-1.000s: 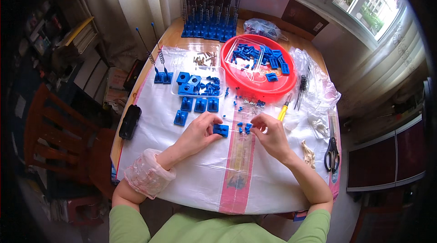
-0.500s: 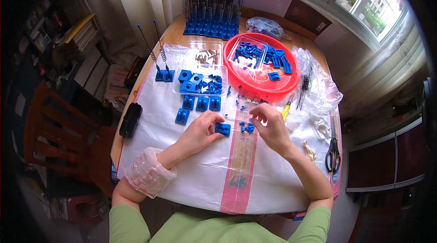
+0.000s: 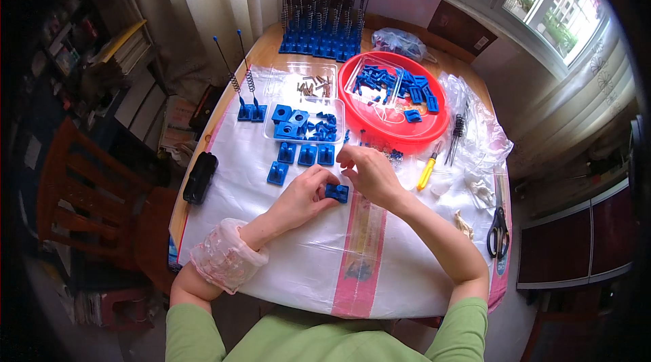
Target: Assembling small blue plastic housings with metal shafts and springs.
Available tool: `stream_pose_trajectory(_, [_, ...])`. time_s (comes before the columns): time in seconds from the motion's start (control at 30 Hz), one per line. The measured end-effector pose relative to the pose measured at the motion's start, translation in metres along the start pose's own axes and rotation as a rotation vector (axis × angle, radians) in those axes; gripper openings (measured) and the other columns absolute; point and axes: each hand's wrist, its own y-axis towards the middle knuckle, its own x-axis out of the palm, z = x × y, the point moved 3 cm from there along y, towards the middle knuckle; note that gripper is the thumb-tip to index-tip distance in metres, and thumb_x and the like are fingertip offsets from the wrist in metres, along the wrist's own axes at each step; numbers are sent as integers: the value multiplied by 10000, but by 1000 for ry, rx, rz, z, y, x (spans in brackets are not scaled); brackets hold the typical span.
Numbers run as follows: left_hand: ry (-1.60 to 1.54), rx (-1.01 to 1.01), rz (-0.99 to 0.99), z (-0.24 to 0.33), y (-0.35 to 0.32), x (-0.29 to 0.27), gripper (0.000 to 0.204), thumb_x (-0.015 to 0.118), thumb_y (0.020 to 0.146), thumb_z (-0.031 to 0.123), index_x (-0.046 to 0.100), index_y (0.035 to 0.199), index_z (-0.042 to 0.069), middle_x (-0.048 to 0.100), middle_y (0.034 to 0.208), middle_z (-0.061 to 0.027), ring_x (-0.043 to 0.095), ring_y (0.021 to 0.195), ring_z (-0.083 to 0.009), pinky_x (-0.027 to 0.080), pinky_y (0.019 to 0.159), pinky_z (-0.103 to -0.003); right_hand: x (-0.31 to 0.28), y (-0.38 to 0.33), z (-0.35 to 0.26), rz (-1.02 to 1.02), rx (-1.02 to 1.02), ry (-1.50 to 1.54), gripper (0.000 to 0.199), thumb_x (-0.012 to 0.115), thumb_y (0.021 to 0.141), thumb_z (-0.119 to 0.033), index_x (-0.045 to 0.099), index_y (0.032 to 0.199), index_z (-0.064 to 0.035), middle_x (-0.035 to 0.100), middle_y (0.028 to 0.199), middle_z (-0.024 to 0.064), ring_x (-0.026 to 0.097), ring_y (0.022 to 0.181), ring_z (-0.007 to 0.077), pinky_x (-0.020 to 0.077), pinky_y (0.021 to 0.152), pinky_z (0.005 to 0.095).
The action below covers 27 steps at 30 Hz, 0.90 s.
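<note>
My left hand [image 3: 306,192] grips the side of a small square blue plastic base [image 3: 337,192] on the white sheet, thumb in front and fingers behind. Just beyond and to the right of that base is my right hand [image 3: 369,171], its thumb and fingertips drawn together in a pinch; whatever is between them is too small or hidden to make out. Several similar blue bases [image 3: 307,154] lie beyond my left hand. A clear plastic tray [image 3: 339,133] behind them contains blue blocks and small clips. Tiny metal and blue parts [image 3: 393,154] show partly behind my right hand.
A round red tray [image 3: 439,116] bears many blue parts. To its right lie dark springs [image 3: 456,133] and a yellow-handled screwdriver [image 3: 426,173]. Black scissors [image 3: 498,234] rest at the right edge, a black case [image 3: 200,177] at the left. Spring-stemmed blue pieces [image 3: 319,45] stand at the back.
My right hand has moved left from beside the loose small blue parts to the blue base, now covering some of those parts. My left hand keeps its grip. The whole view has shifted slightly.
</note>
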Motion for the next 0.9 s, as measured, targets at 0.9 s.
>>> stream_pose_trajectory(0.9, [36, -11, -1, 6, 1, 2, 354, 789, 778, 14, 604, 1079, -6, 559, 999, -70, 586, 732, -136, 520, 675, -265, -31, -68, 4, 99, 64, 100, 141, 656, 813, -5, 588, 933, -35, 660, 871, 140, 659, 810, 322, 502, 721, 431])
